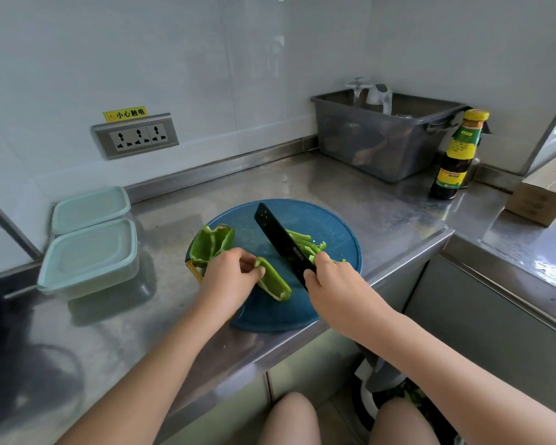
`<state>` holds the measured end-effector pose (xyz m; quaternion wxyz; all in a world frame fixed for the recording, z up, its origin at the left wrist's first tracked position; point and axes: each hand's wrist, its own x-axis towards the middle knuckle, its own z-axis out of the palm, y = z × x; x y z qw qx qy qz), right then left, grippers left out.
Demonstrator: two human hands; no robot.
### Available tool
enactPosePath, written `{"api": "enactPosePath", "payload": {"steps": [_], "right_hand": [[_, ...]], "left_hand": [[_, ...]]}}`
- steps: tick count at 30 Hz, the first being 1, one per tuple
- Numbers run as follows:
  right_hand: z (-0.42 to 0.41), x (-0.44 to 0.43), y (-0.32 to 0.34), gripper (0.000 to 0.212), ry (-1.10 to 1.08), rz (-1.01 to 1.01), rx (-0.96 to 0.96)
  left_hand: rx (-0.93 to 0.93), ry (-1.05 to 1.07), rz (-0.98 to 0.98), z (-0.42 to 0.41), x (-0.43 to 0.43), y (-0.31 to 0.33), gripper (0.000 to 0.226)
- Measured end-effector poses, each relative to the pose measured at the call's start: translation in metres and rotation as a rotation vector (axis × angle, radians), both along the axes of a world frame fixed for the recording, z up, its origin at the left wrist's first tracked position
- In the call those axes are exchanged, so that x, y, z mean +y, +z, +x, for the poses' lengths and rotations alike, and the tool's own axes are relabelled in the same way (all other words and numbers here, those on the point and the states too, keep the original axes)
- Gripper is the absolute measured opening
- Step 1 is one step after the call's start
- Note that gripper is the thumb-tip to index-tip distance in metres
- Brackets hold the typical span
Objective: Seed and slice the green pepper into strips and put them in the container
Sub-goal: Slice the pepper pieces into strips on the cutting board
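Head view: your left hand (230, 277) reaches over the near pepper piece (275, 284), fingers curled and pinching its far end, the thumb tucked out of sight. That piece lies lengthwise on the round blue cutting board (334, 229), towards its front.

Your right hand (331, 284) is wrapped tight round the knife (281, 240). The handle is hidden inside your fist and only the black blade shows, angled away to the left. You cannot tell whether its edge touches the board.

The cut strips (305, 244) lie just right of the blade, partly covered by it and by your knuckles. A larger pepper half (211, 244) sits at the board's left edge, its near end behind your left hand. Something yellow (195, 271) peeks out beside it, too hidden to name.

Two lidded containers (90, 258) stand on the steel counter (382, 213) well left of the board. In the corner, the grey bin (385, 146) has blurred contents. A sauce bottle (456, 159) stands beside it, and a cardboard box (540, 197) is cut off at the right edge.
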<state>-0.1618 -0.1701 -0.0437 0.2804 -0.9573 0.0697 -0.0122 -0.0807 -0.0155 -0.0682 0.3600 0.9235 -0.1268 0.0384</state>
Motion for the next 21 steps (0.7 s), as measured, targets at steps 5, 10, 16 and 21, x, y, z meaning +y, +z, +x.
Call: {"api": "enactPosePath", "payload": {"steps": [5,10,16,21], "right_hand": [[-0.008,0.006,0.003,0.031,0.050,0.007,-0.008],[-0.013,0.007,-0.001,0.024,0.037,-0.001,-0.021],[-0.019,0.008,-0.006,0.024,0.055,-0.063,-0.011],[-0.022,0.008,-0.011,0.022,0.061,-0.109,0.008]], "left_hand": [[0.045,0.060,0.039,0.009,-0.011,0.005,0.017],[0.039,0.096,0.077,0.014,-0.016,0.006,0.020],[0.080,0.096,0.051,0.015,-0.015,0.007,0.014],[0.093,0.069,0.030,0.015,-0.014,0.007,0.016]]}}
